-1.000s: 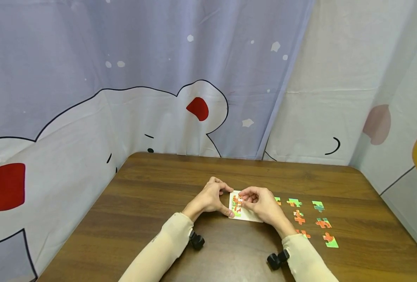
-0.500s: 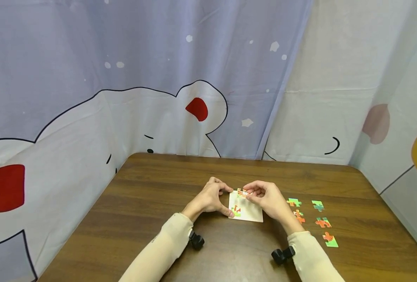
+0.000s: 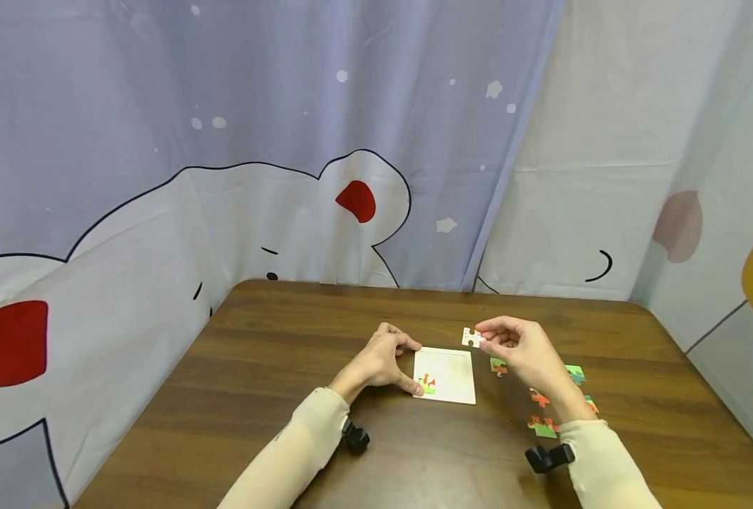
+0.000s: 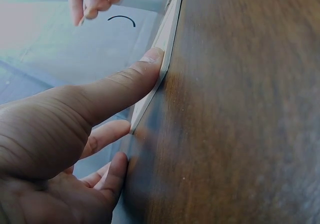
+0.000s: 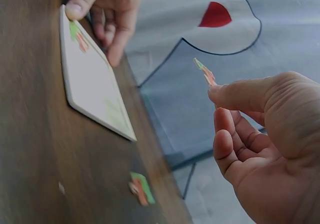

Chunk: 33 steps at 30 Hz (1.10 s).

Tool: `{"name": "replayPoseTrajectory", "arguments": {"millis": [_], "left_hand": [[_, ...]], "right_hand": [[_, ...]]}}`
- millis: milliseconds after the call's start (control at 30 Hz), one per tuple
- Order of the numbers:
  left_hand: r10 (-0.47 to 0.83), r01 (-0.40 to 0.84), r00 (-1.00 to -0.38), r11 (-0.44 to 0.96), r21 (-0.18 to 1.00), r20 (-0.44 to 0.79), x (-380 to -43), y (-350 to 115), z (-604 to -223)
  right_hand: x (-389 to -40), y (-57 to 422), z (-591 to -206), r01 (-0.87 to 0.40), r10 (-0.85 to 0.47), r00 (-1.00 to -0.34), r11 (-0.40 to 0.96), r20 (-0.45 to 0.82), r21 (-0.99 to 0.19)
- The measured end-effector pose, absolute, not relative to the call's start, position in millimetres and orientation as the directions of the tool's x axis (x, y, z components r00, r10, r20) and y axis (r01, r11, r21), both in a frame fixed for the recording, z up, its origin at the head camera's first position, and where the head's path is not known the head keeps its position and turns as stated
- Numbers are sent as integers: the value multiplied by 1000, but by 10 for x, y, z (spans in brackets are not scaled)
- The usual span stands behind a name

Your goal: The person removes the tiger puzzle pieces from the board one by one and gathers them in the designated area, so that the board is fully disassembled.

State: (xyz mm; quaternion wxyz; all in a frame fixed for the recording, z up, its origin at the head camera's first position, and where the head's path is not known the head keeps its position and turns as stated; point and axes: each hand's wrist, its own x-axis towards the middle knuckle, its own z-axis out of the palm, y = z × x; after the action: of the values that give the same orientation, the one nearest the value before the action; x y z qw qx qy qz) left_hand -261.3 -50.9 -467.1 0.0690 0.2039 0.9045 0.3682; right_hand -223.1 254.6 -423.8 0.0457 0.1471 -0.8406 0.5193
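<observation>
My left hand (image 3: 379, 359) holds the left side of a white square puzzle board (image 3: 449, 375), thumb on its near corner and forefinger at the far one. In the left wrist view the thumb lies on the rim of the board (image 4: 169, 31). One green and orange puzzle piece (image 3: 428, 385) sits in the near left corner of the board. Up beyond the board's far right corner, my right hand (image 3: 525, 353) pinches another puzzle piece (image 3: 470, 337) between thumb and fingertips. The right wrist view shows that piece (image 5: 204, 72) nearly edge-on, raised off the table.
More loose puzzle pieces lie on the wooden table (image 3: 300, 332) to the board's right, among them a green one (image 3: 498, 365) near the board and an orange and green one (image 3: 544, 426) closer in. My right forearm hides some. A patterned curtain (image 3: 274, 85) hangs behind the table.
My right hand has lifted a puzzle piece off the board's upper left part and carried it right and away, past the board's far edge. The left hand has stayed in place.
</observation>
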Motion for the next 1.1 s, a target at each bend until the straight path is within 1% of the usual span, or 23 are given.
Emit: {"name": "replayPoseTrajectory", "arguments": {"millis": [300,433,633,700,900,1100], "left_hand": [[420,320,-907,646,693,27,-2595,-524,-4670],[418,314,-908,649,693,21,-2600,-522,-4672],[421,322,-907,649,690,28,-2605,-526,-4664],[424,329,-905,645,689,35,-2604,-527,-4658],[429,337,-903,646,685,40,-2610,-522,-4654],[432,338,-901,633,697,45,-2603,-528,-4650]], "right_hand": [[-2091,2863,-4138,-286,-178,-958,500,226,-817],[-2038,2957,-4149,-265,-172,-964,509,204,-819],[-1967,3022,-4252,-279,-241,-954,485,181,-829],[-1938,3034,-4299,-266,-261,-953,477,154,-837],[-1878,3062,-4437,-211,-274,-959,495,79,-843],[-1880,3078,-4523,-212,-302,-951,480,66,-851]]}}
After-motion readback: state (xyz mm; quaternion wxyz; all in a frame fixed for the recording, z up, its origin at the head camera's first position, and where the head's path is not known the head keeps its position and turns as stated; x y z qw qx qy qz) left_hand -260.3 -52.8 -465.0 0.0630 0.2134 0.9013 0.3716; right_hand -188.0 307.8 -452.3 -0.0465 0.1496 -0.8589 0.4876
